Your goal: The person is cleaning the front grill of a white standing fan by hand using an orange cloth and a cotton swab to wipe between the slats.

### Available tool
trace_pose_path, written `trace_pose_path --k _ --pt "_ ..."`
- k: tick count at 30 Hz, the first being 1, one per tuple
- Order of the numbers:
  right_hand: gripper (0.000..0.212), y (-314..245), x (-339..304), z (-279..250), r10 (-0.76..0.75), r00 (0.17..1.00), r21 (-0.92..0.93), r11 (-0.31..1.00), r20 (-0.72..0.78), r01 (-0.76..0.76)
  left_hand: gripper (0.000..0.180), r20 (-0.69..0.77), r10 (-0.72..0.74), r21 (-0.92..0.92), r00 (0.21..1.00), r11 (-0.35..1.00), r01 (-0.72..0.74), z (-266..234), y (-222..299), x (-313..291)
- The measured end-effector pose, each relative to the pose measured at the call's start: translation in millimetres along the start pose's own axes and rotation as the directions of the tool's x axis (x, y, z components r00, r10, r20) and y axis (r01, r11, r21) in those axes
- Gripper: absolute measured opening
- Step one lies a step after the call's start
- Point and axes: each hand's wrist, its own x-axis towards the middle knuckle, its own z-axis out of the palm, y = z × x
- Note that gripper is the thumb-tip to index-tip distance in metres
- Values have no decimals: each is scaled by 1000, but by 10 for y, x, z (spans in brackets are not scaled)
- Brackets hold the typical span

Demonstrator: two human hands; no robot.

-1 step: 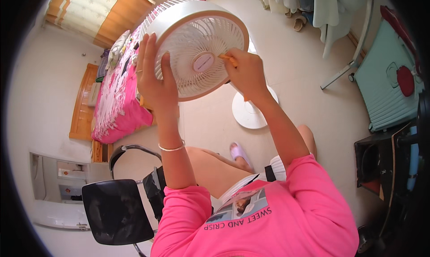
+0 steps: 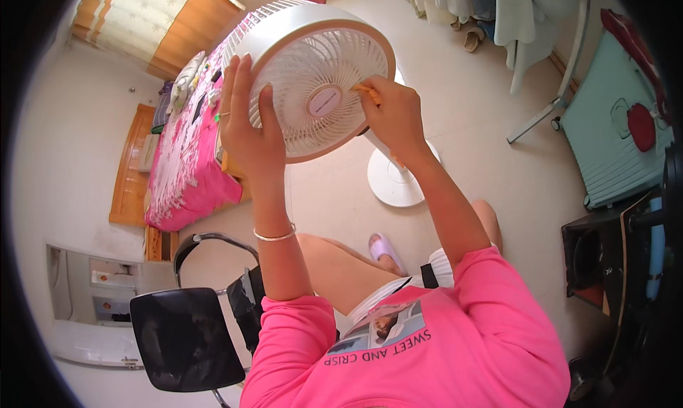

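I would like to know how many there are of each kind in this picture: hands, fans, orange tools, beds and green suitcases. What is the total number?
Hands: 2, the left hand and the right hand
Fan: 1
Orange tool, in the right hand: 1
Bed: 1
Green suitcase: 1
Total: 6

The round white plastic fan (image 2: pixel 320 73) has a pinky-tan ring (image 2: pixel 390 52) around its front. The thin orange stick (image 2: pixel 368 93) is bright against it. The flat round base (image 2: pixel 391 185) is white. The soft cloth bed cover (image 2: pixel 181 159) is hot pink with white patches (very busy!). The short-sleeved cloth shirt (image 2: pixel 455 344) is pink. The ridged hard suitcase (image 2: pixel 605 152) is pale green. The long cloth curtain (image 2: pixel 153 24) has orange and cream bands.
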Motion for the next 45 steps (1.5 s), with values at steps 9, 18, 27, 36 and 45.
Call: trace_pose_path --k 9,18,27,36,45 --pt "15 99 -239 -225 136 989 33 990 53 -138 40 -8 -60 26 998 998 60 103 95 114" --pt "15 212 -58 -178 67 997 -32 997 -42 -68 39 -11 -74 46 997 996 74 159 261 119" --pt "8 177 -139 7 -128 992 -62 990 -7 127 39 -28 -36 61 999 997 37 164 307 89" --pt "13 54 -146 -85 9 996 68 998 85 -15 40 -21 -68 39 997 997 69 98 217 55" --pt "15 -23 -279 -246 205 967 144 963 150 -226 41 12 -31 59 999 998 30 -8 286 -9"
